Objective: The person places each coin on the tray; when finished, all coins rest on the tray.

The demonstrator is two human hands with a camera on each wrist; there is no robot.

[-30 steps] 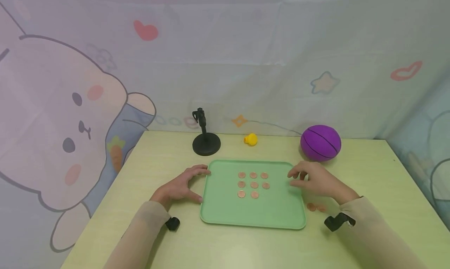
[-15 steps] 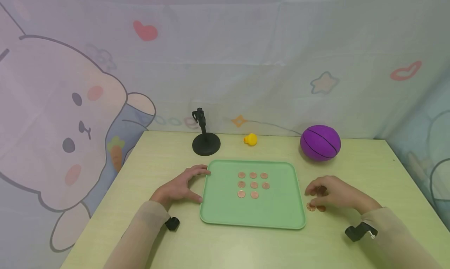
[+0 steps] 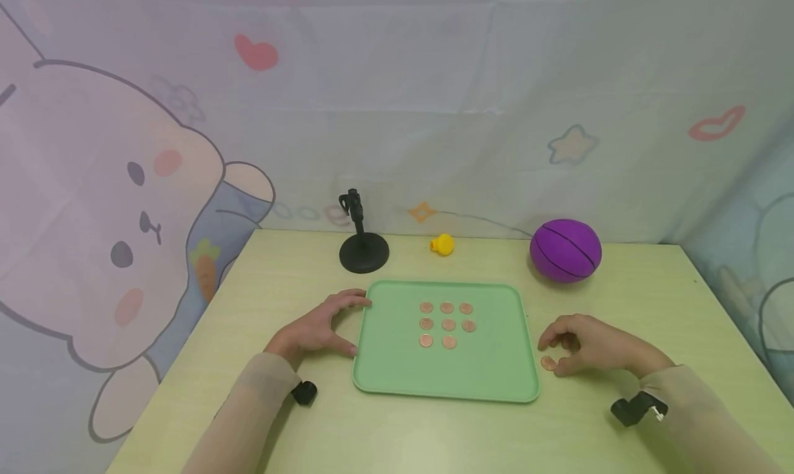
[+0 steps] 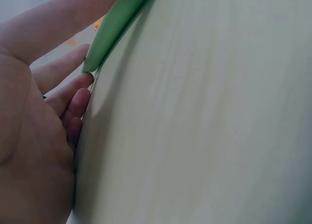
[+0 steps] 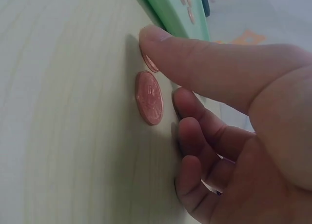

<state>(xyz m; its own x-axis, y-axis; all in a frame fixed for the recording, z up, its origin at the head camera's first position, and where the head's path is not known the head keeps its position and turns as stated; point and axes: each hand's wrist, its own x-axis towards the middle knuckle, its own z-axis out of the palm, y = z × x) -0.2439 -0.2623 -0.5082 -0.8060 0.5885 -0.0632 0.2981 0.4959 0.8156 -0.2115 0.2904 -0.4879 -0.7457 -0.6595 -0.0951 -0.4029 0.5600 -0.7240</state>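
Note:
Several copper-coloured coins [image 3: 449, 324] lie flat in rows on a green tray [image 3: 397, 381]. Against the tray's left rim rest the thumb and fingertips of my left hand [image 3: 314, 328], spread and fairly straight; the left wrist view shows this hand beside the green rim [image 4: 108, 36]. To the right of the tray, my right hand [image 3: 598, 346] is low over the table at two loose coins. One coin [image 5: 149, 98] lies on the table between its thumb and bent fingers, held by neither. The other coin [image 3: 548, 363] is partly covered by the thumb in the right wrist view.
Behind the tray stand a black stand with a round base [image 3: 364, 253], a small yellow toy [image 3: 442, 244] and a purple ball [image 3: 565, 251]. A printed cloth [image 3: 397, 116] hangs along the table's back edge.
My right hand has moved from over the tray's right edge, rightward and toward me, down to the loose coins. It now hides one of them in the head view. My left hand stays put.

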